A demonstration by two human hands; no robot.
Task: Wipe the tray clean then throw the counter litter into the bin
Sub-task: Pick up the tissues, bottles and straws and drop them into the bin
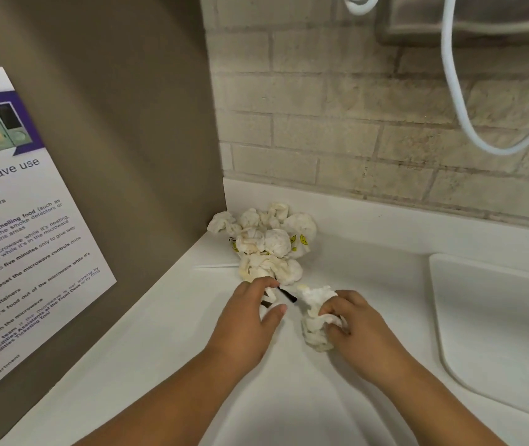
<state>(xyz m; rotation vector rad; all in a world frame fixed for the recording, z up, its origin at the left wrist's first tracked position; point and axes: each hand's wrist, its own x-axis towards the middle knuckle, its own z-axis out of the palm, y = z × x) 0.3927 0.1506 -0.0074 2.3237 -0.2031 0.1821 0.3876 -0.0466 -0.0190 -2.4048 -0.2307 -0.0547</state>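
A white paper poster (15, 220) on the brown side panel (147, 123) reads "crowave use", "strong-smelling food", "five minutes", "Facilities Ticketing Tool". Yellow smiley faces mark the crumpled white bag (308, 232).
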